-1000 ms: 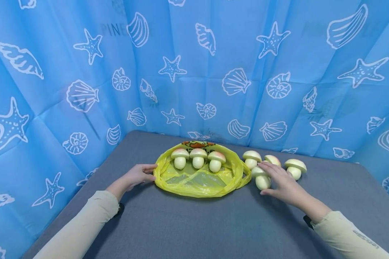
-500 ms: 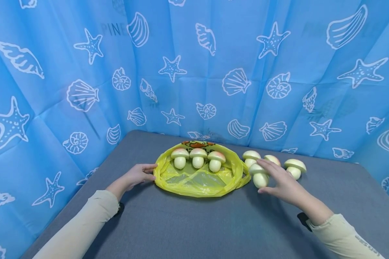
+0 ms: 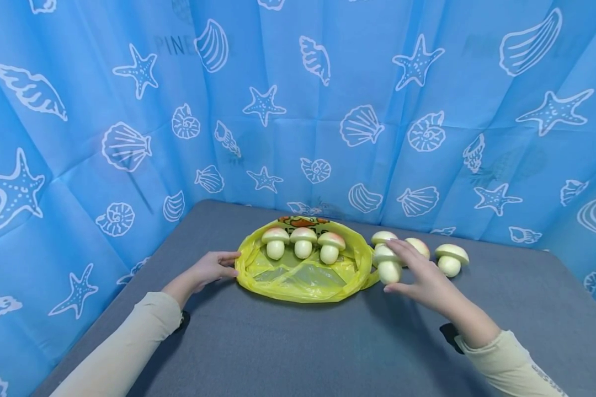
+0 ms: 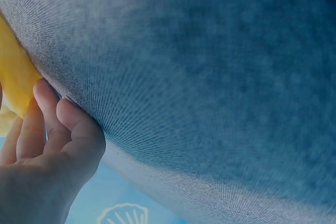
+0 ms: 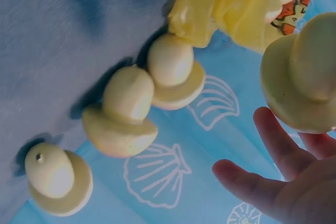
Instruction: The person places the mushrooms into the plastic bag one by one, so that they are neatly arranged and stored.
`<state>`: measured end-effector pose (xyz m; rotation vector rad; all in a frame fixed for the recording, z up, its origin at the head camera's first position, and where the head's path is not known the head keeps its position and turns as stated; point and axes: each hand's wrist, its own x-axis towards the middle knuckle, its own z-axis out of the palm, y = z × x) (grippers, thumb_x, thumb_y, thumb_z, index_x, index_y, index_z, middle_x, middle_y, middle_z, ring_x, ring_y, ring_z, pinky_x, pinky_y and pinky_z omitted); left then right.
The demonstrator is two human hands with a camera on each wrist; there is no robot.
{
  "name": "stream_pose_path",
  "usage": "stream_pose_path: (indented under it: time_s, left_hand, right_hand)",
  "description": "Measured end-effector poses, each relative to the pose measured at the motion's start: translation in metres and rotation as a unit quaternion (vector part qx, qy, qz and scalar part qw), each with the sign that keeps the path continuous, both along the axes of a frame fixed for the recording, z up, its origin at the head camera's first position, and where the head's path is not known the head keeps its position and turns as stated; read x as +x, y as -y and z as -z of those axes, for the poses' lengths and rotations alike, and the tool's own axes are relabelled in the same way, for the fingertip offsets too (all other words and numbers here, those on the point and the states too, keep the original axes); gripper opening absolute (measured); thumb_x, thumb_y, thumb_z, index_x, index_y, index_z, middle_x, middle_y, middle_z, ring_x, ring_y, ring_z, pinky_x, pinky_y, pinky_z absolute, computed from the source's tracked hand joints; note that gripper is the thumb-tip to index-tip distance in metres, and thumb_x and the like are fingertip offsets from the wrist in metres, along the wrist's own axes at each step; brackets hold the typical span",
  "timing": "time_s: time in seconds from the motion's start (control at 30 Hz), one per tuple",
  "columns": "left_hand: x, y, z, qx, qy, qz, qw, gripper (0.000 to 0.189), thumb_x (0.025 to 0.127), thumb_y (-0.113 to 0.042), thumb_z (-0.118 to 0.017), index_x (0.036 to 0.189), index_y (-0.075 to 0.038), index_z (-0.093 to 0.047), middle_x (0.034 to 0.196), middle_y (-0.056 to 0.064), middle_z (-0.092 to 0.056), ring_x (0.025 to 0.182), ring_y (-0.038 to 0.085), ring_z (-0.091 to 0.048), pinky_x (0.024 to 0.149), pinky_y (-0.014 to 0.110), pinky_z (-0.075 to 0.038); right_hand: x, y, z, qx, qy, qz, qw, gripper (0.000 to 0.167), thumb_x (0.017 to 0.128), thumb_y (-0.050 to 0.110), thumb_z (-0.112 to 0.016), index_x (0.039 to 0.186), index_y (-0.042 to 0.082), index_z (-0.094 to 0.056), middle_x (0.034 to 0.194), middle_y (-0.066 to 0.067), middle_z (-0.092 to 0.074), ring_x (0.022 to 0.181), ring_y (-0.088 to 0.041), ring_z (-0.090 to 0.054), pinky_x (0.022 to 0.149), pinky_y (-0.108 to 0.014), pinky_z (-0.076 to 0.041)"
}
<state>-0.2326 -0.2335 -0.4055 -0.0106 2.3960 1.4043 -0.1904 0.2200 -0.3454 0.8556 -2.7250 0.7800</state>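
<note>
At the left rim of a yellow plastic bag (image 3: 298, 289), my left hand (image 3: 203, 270) holds the edge with its fingers and thumb. The left wrist view shows that hand's bent fingers (image 4: 47, 98) against the yellow plastic. Three toy mushrooms with pale stems and reddish caps, one of them the middle mushroom (image 3: 303, 242), stand inside the open bag. My right hand (image 3: 429, 281) grips another mushroom (image 3: 389, 270) between thumb and fingers, just right of the bag. In the right wrist view this held mushroom (image 5: 315, 72) is raised off the table.
Three more mushrooms stand to the right: one partly hidden behind the held one (image 3: 383, 237), a middle one (image 3: 418, 247) and a far right one (image 3: 452, 259). The grey tabletop (image 3: 298, 347) meets a blue shell-patterned curtain (image 3: 298, 110) behind and at the left.
My right hand has moved left toward the bag, carrying the mushroom with it. My left hand, the bag and the mushrooms inside have stayed in place.
</note>
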Motion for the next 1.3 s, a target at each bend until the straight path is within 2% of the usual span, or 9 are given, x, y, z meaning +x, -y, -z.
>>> stream_pose_path:
  time_s: [0.13,0.57,0.83,1.1,1.3]
  left_hand:
    - [0.0,0.0,0.0,0.001,-0.001,0.0,1.0,0.059,0.093,-0.009,-0.064,0.146,0.001,-0.04,0.149,0.025,-0.037,0.137,0.041,-0.033,0.105,0.059,-0.032]
    - [0.002,-0.001,0.001,-0.003,-0.006,-0.005,1.0,0.059,0.093,-0.009,-0.065,0.146,0.001,-0.04,0.148,0.025,-0.038,0.136,0.041,-0.034,0.105,0.059,-0.033]
    - [0.002,0.0,0.002,-0.006,-0.007,-0.004,0.9999,0.06,0.093,-0.01,-0.065,0.146,0.001,-0.04,0.148,0.025,-0.038,0.137,0.041,-0.034,0.105,0.06,-0.032]
    - [0.001,0.0,0.001,0.001,-0.008,0.001,1.0,0.06,0.093,-0.009,-0.065,0.146,0.001,-0.039,0.149,0.025,-0.037,0.137,0.041,-0.034,0.105,0.06,-0.031]
    - [0.001,0.0,0.001,-0.001,-0.01,0.003,0.9999,0.059,0.093,-0.009,-0.064,0.146,0.001,-0.04,0.148,0.025,-0.038,0.136,0.041,-0.035,0.105,0.061,-0.031]
  right_hand:
    - [0.001,0.007,0.002,-0.018,-0.01,-0.01,0.9997,0.087,0.071,0.008,-0.085,0.142,-0.008,-0.038,0.143,-0.031,-0.039,0.13,-0.049,-0.036,0.099,-0.063,-0.034]
    - [0.003,0.03,0.007,-0.054,-0.011,-0.024,0.9982,0.086,0.072,0.009,-0.085,0.143,-0.008,-0.038,0.143,-0.029,-0.041,0.13,-0.046,-0.039,0.099,-0.061,-0.036]
    - [0.004,0.045,0.005,-0.07,0.004,-0.012,0.9975,0.084,0.075,0.011,-0.084,0.143,-0.008,-0.038,0.144,-0.028,-0.041,0.131,-0.045,-0.038,0.099,-0.061,-0.037]
    - [0.003,0.062,0.008,-0.103,-0.025,-0.006,0.9944,0.083,0.072,0.007,-0.086,0.14,-0.008,-0.042,0.14,-0.029,-0.043,0.127,-0.045,-0.042,0.098,-0.06,-0.039]
    - [0.004,0.076,0.012,-0.117,-0.014,0.0,0.9931,0.081,0.072,0.008,-0.086,0.14,-0.006,-0.042,0.14,-0.028,-0.043,0.126,-0.044,-0.043,0.097,-0.06,-0.04]
